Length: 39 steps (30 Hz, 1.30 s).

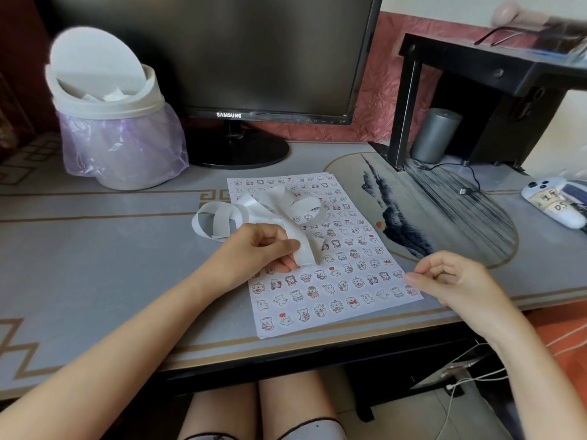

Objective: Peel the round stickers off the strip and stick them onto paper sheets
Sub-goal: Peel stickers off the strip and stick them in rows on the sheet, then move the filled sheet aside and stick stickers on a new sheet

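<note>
**Hands, two.**
- Left hand [260,246]: fingers curled, thumb and fingertips pinching the near end of the strip. It rests low over the middle of the sheet.
- Right hand [451,281]: raised above the sheet's near right corner and touching nothing on the desk. The fingers are bent, with thumb and forefinger tips drawn together. Whether a sticker sits between them cannot be told.

The two hands are well apart.

**Strip [287,201], one.** A long white paper ribbon, matt and flat, curling into several loose loops. It lies partly on the sheet's far left part and partly on the desk [111,249] beside it.

**Paper sheet [374,308], one seen for certain.** White, rectangular, lying flat and skewed at the desk's front middle.

**Stickers [313,292], many.** Small cartoon animal figures set in close rows across the whole sheet, too many to count surely.

**Desk cover, one.** Smooth grey, with gold key-pattern borders.

**Monitor [238,52], one.** Black, with a dark screen, on a round foot.

**Bin [108,100], one.** Off-white, with a tilted oval swing lid and a crinkled lilac plastic liner.

**Cylinder [435,134], one.** Grey, standing under a black shelf [476,55].
</note>
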Available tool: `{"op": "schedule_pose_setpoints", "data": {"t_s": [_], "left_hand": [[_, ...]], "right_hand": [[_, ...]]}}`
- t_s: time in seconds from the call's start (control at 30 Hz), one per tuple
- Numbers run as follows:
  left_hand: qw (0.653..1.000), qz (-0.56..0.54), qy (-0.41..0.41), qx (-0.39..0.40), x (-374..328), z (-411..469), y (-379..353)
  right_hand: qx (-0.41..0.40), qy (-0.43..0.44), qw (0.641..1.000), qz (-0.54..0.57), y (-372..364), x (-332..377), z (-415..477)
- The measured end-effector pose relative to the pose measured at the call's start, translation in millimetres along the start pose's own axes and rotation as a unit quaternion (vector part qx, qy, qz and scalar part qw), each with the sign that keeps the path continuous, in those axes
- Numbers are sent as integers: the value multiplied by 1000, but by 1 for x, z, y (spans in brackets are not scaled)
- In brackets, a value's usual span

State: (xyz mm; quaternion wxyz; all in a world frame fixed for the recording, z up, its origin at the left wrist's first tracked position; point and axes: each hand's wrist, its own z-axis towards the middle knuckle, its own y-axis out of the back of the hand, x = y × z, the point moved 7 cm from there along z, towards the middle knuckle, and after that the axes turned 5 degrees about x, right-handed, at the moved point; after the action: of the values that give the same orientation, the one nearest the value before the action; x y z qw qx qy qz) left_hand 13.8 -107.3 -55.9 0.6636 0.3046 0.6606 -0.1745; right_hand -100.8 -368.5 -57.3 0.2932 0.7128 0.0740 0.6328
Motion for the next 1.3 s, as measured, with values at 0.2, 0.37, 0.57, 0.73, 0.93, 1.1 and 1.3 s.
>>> {"op": "schedule_pose_setpoints", "data": {"t_s": [0.2, 0.37, 0.57, 0.73, 0.93, 1.1, 1.3], "left_hand": [[1000, 2, 2, -1, 1, 0, 1], [1000, -3, 0, -7, 2, 1, 2], [999, -31, -6, -6, -1, 0, 1], [999, -52, -7, -8, -3, 0, 2], [995, -83, -32, -43, -9, -3, 8], [992, -72, -61, -87, -13, -3, 19], [988, -63, -64, -126, -10, -2, 28]], "right_hand": [[-21, 7, 999, -47, 3, -3, 3], [-47, 22, 996, -66, 2, 13, 10], [-21, -15, 985, -172, -26, 35, 30], [-30, -34, 978, -201, -33, 43, 37], [-29, -44, 968, -246, -39, 42, 58], [-1, -62, 969, -238, -48, 50, 76], [48, -93, 990, -95, -51, 37, 96]]}}
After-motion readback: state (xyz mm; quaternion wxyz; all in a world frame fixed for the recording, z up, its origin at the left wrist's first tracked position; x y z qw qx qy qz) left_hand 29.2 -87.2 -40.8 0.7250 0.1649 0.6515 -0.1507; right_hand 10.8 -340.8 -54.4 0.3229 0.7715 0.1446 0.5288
